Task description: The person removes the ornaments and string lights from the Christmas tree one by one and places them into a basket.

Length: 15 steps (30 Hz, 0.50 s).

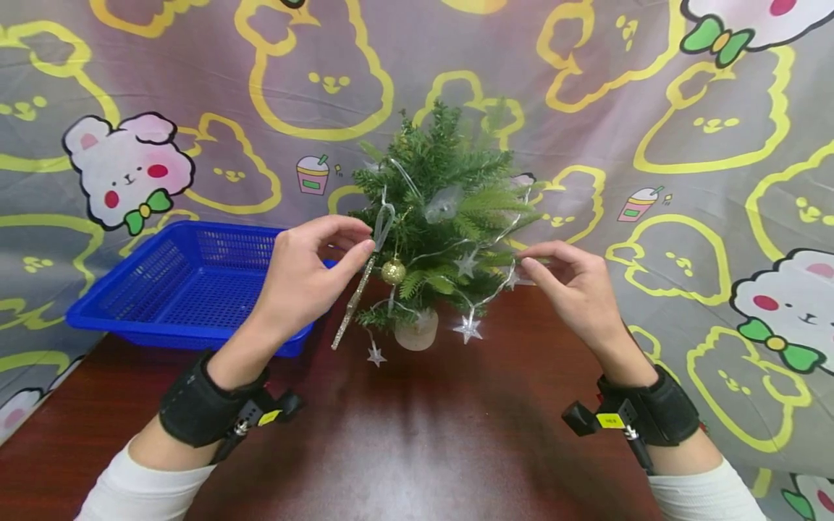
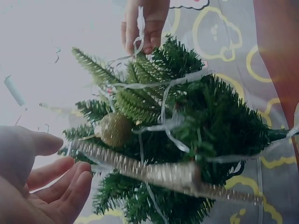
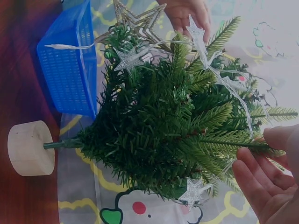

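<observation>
While the tabletop Christmas tree (image 1: pixel 423 235) stands upright on its pale round base (image 1: pixel 417 333), the left hand (image 1: pixel 300 271) is at its left edge and the right hand (image 1: pixel 573 289) at its right. Left of the tree's trunk, a gold glitter star ornament (image 1: pixel 352 307) hangs below a translucent ribbon loop (image 1: pixel 384 230). Nearly edge-on in the head view, its long axis slants from the tree's foliage down and outward to the left; its upper end lies right by the left fingers, clearly the nearer hand. Those fingers are bent beside the ribbon, thumb facing them, but I cannot tell whether they pinch it. The right fingers pinch a branch tip (image 3: pixel 254 146) across the tree. A gold ball (image 1: pixel 393 271) hangs just inward of the star, string lights (image 1: pixel 468 329) loop through the tree's branches, and a blue plastic basket (image 1: pixel 189 334) sits on the bench (image 1: pixel 404 463), left of the tree.
</observation>
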Each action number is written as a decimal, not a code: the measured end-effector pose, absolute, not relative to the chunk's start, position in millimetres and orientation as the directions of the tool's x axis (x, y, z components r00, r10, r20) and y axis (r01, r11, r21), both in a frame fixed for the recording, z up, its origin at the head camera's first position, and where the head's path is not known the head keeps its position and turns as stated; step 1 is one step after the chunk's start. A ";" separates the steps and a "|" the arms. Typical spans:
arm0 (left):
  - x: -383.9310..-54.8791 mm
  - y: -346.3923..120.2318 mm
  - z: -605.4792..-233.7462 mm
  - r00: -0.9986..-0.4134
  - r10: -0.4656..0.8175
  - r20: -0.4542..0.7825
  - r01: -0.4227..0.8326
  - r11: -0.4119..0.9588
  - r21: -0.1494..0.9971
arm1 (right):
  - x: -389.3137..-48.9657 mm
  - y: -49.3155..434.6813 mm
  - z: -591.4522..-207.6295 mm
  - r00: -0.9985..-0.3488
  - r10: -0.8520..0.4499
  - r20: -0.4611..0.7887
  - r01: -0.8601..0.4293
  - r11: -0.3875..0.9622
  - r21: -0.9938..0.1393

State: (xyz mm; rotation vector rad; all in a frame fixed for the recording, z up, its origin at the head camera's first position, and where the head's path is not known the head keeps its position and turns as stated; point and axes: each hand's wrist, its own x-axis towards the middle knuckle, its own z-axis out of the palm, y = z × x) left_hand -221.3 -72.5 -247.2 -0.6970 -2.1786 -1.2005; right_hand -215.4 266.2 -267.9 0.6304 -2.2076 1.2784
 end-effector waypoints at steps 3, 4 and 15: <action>-220.3 -66.8 -245.8 -0.720 0.191 0.667 0.665 0.465 0.584 | -215.5 265.8 -267.6 -0.765 -0.142 0.629 -0.619 0.433 -0.655; -219.9 -65.2 -245.8 -0.725 0.196 0.660 0.661 0.468 0.587 | -215.5 265.7 -267.5 -0.765 -0.143 0.628 -0.620 0.428 -0.658; -222.4 -54.3 -245.0 -0.760 0.197 0.619 0.620 0.504 0.601 | -215.3 265.9 -266.9 -0.771 -0.147 0.620 -0.614 0.427 -0.663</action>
